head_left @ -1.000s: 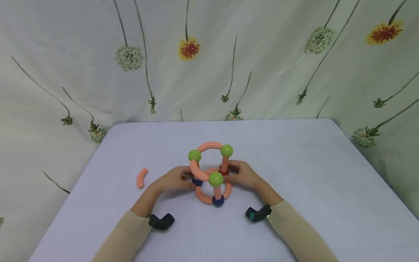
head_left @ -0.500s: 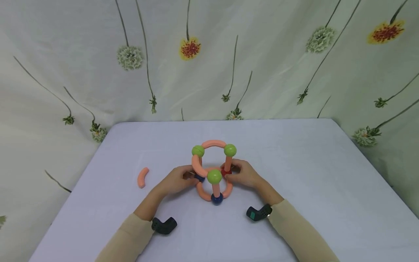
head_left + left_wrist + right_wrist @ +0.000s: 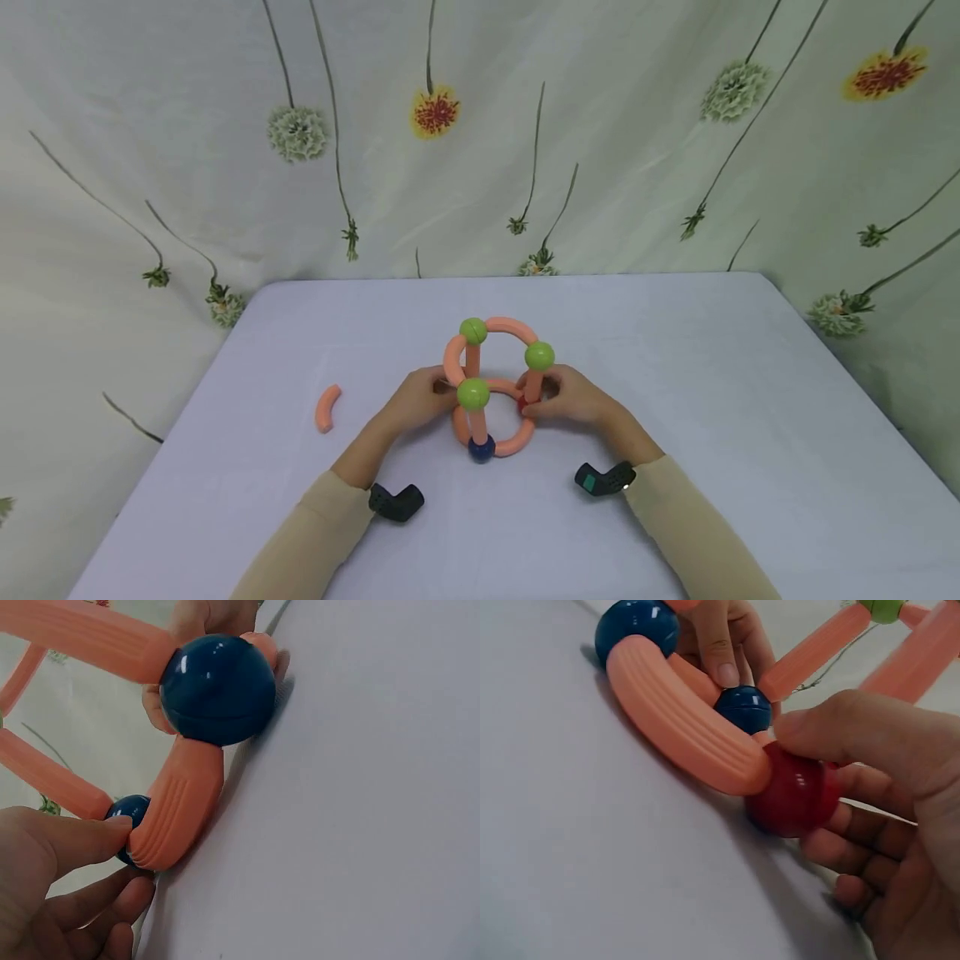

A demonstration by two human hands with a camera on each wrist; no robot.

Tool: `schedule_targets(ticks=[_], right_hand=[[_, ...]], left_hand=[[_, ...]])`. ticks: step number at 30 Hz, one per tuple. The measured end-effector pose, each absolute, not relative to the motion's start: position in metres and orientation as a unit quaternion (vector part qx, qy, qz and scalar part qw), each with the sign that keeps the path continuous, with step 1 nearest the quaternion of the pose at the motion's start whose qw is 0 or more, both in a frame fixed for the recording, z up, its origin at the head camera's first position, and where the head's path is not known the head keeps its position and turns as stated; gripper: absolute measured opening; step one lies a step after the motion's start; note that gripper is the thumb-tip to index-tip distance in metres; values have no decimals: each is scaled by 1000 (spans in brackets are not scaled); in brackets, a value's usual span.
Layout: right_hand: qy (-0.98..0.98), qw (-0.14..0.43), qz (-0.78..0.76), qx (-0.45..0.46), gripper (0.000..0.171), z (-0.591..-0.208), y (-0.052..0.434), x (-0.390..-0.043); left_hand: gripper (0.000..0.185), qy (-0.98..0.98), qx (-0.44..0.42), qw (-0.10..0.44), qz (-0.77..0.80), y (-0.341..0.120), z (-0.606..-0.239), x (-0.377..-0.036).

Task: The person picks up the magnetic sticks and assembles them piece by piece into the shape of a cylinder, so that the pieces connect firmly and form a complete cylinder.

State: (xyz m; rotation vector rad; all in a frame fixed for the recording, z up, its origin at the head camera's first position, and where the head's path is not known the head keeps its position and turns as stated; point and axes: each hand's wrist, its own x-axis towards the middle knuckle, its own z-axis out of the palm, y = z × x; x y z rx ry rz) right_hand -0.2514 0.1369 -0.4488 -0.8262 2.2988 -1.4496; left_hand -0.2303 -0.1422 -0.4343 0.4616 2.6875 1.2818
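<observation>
A construction-toy frame of orange rods and coloured balls stands in the middle of the table. Its base ring of curved rods joins a red ball (image 3: 795, 791), a front blue ball (image 3: 482, 448) and a rear-left blue ball (image 3: 744, 712). Straight rods rise to three green balls (image 3: 473, 393), with two curved rods (image 3: 512, 326) linking these at the top. My left hand (image 3: 420, 398) pinches the rear-left blue ball, which the head view hides behind the fingers. On the opposite side, my right hand (image 3: 577, 396) grips the red ball between thumb and fingers.
One loose curved orange rod (image 3: 326, 408) lies on the white table (image 3: 675, 358), left of the left hand. Both wrists carry black devices (image 3: 396, 502). Behind the table's far edge hangs a flower-patterned cloth (image 3: 622, 117).
The frame has turned clockwise as seen from above: its front blue ball moved left, the rear-left corner away. My left hand followed rightward and away; my right hand shifted slightly right.
</observation>
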Motion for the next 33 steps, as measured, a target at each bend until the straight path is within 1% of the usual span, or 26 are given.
schedule_targets(ticks=[6, 9, 11, 14, 17, 21, 26, 30, 33], right_hand=[[781, 234, -471, -337, 36, -438, 153, -257], [753, 270, -483, -356, 32, -436, 159, -259], [743, 276, -490, -362, 27, -437, 160, -260], [758, 249, -500, -337, 21, -439, 158, -259], [798, 188, -502, -274, 17, -443, 151, -258], [840, 126, -491, -195, 15, -449, 138, -253], [866, 77, -462, -175, 19, -449, 126, -249], [879, 67, -443, -164, 21, -442, 123, -246], [876, 97, -445, -159, 23, -439, 123, -246]], left_hand=[[40, 897, 175, 52, 402, -131, -433, -241], [40, 896, 192, 48, 398, -129, -433, -249], [40, 890, 198, 55, 408, -128, -434, -254], [39, 882, 197, 61, 423, -127, -436, -259], [37, 884, 188, 53, 424, -127, -439, -258], [35, 893, 149, 49, 421, -132, -438, -246], [27, 900, 105, 87, 414, -138, -432, -230], [24, 898, 93, 113, 414, -136, -426, -228], [25, 897, 84, 117, 419, -132, -425, -231]])
